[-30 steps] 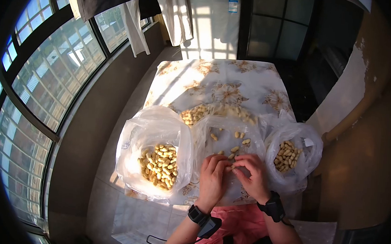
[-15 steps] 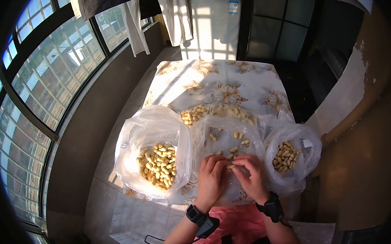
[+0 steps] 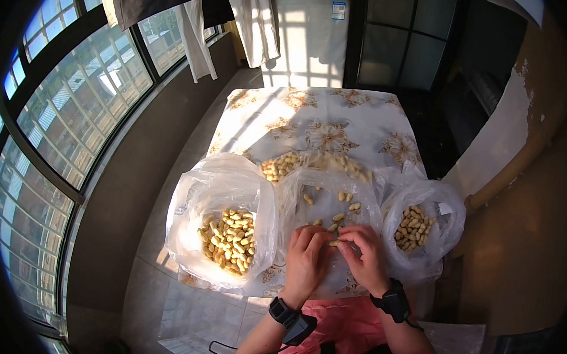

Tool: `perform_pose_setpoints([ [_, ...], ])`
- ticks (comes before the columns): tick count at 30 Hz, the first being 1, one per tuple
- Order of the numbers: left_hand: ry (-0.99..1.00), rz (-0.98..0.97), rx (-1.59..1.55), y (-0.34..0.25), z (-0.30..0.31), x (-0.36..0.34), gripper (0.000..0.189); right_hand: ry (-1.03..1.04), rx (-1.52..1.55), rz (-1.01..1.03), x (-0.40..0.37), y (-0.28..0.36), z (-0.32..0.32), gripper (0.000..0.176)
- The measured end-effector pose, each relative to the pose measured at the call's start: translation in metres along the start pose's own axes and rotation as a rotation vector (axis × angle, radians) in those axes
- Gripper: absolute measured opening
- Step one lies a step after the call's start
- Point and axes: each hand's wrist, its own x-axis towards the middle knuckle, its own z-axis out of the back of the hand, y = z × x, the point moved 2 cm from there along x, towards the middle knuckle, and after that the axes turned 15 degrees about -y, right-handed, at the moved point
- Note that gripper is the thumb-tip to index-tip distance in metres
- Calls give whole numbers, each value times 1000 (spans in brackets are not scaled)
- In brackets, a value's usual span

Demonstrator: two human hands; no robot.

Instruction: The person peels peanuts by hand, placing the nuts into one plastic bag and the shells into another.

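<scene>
Between my fingertips, over the middle plastic bag (image 3: 295, 200), is a peanut (image 3: 335, 243) in its shell. My left hand (image 3: 307, 253) is closed at its left end, and my right hand (image 3: 362, 254) pinches it from the right. A few loose peanuts (image 3: 339, 217) lie on the clear plastic just beyond my fingers. To the left, an open white plastic bag (image 3: 188, 200) holds a large heap of peanuts (image 3: 231, 239). A smaller open bag (image 3: 452, 229) on the right contains more peanuts (image 3: 414, 228).
Behind the middle bag, another pile of peanuts (image 3: 281, 166) lies under or in clear plastic. All this rests on a table with a flowered cloth (image 3: 330, 136). A barred window (image 3: 83, 113) runs along the left. A brown surface (image 3: 521, 211) stands at the right.
</scene>
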Motion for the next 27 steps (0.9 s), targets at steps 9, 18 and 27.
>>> perform_pose_setpoints([
  [9,-18,14,-4,0,0,0,27,-5,25,16,1,3,1,20],
  [18,-22,19,-1,2,0,-2,26,12,24,21,1,4,1,21],
  [27,-48,35,-11,2,0,-2,27,-11,33,7,0,3,1,20],
])
